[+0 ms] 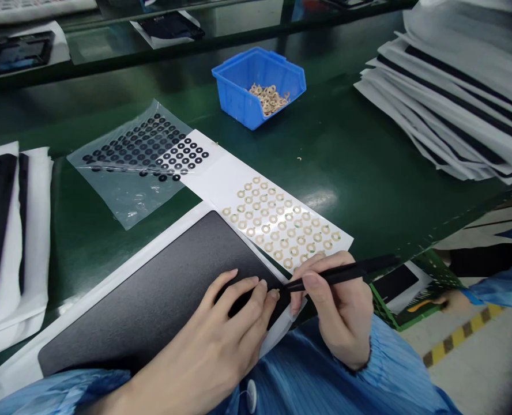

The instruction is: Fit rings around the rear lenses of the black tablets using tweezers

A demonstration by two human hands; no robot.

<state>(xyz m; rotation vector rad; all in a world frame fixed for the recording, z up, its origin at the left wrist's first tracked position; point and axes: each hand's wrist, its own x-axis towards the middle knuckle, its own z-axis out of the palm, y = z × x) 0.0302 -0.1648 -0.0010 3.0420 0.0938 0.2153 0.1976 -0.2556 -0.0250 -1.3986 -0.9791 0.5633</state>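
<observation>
A dark, finely textured flat panel [152, 294] with rounded corners lies on white foam sheeting [104, 276] in front of me. My left hand [234, 323] rests on its right part, fingers stretched out over the surface. Black tweezers [342, 273] are pinched in my right hand [340, 305]; their tip meets the panel's right end beside my left fingertips. A tiny pale bit shows at that spot, too small to name. Just beyond, a white sheet of beige ring stickers [273, 219] overlaps the foam's edge. Black rings show under a peeled clear film [128, 199] at its far end.
A blue bin [238, 86] at the back holds many beige rings. Foam-interleaved panels are stacked at right [446, 109] and left [35, 242]. More parts lie on the shelf behind [169, 29]. Another person's hand [452, 302] is by a green crate [437, 268] below the table edge.
</observation>
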